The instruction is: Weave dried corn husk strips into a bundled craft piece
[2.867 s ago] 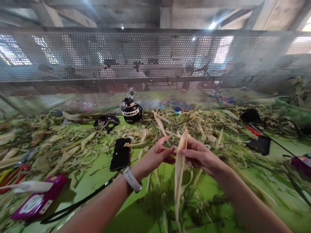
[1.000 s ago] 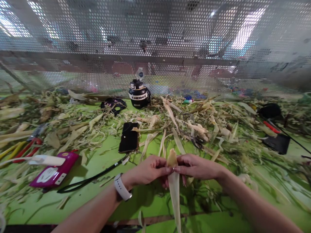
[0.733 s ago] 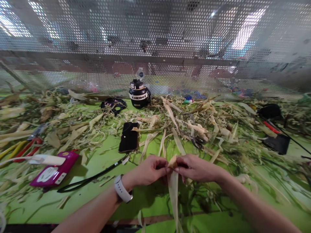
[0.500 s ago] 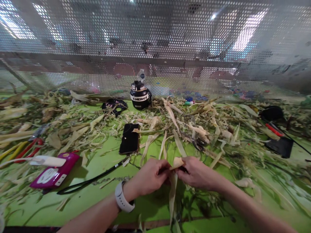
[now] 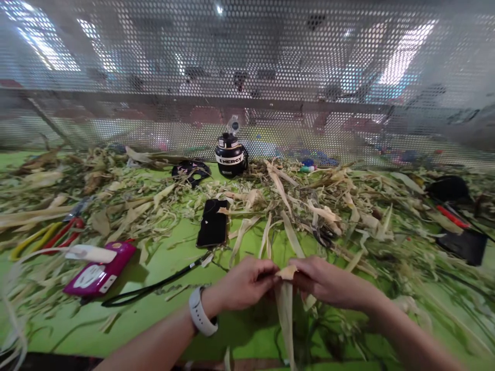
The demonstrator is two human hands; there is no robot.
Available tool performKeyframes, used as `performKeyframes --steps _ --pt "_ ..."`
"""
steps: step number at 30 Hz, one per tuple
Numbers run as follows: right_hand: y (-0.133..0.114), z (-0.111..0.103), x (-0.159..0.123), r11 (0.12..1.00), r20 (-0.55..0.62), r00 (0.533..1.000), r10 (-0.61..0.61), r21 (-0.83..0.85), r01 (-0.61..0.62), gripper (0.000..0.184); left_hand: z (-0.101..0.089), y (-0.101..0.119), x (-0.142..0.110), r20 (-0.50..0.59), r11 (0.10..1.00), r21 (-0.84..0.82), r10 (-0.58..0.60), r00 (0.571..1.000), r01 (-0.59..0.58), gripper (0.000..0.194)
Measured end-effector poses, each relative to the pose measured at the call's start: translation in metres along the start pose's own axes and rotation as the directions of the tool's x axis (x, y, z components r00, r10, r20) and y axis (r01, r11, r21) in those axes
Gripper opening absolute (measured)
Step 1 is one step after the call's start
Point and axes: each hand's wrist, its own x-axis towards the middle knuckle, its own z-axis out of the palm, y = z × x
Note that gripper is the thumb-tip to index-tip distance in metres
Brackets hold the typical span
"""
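Between my two hands a pale corn husk [image 5: 285, 314] hangs down toward the table's near edge. My left hand [image 5: 247, 283], with a white watch band on the wrist, pinches the husk's upper end from the left. On the other side, my right hand [image 5: 328, 283] grips the same end, its fingers curled and partly hidden behind the husk. The tan tip of the husk is folded over between the fingers. Just beyond the hands, several loose husk strips [image 5: 292, 234] lie on the green table [image 5: 162, 322].
A black phone [image 5: 212, 224], a dark strap [image 5: 154, 286] and a magenta device with a white plug [image 5: 98, 278] lie to the left. Red-handled pliers [image 5: 64, 237] are farther left. A black bottle [image 5: 230, 157] stands before the perforated metal screen [image 5: 270, 67]. Husk scraps cover much of the table.
Earlier my left hand's fingers were apart beside the upright husk; both hands then closed on its upper end. The tip, upright a second ago, is now folded over. The camera view has tilted down.
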Motion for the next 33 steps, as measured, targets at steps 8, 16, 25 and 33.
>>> performKeyframes --steps 8,16,25,33 --pt "0.001 0.008 0.001 0.985 -0.057 0.995 -0.083 -0.158 0.073 0.022 -0.002 0.002 0.001 0.010 1.000 -0.022 -0.002 1.000 0.002 0.019" --pt "0.003 0.023 0.008 0.952 -0.197 0.980 -0.010 -0.302 -0.051 0.012 0.005 0.005 0.000 -0.098 0.998 0.025 -0.056 0.994 0.058 0.019" --pt "0.009 0.014 0.007 0.968 -0.446 0.887 0.118 -0.149 -0.204 0.022 -0.010 0.006 0.000 -0.314 0.972 0.210 -0.032 0.949 0.102 0.018" --pt "0.077 -0.101 -0.076 0.832 -0.917 -0.005 0.399 0.364 -0.419 0.022 -0.083 -0.012 -0.009 -0.861 0.977 0.008 -0.101 0.498 0.213 0.025"
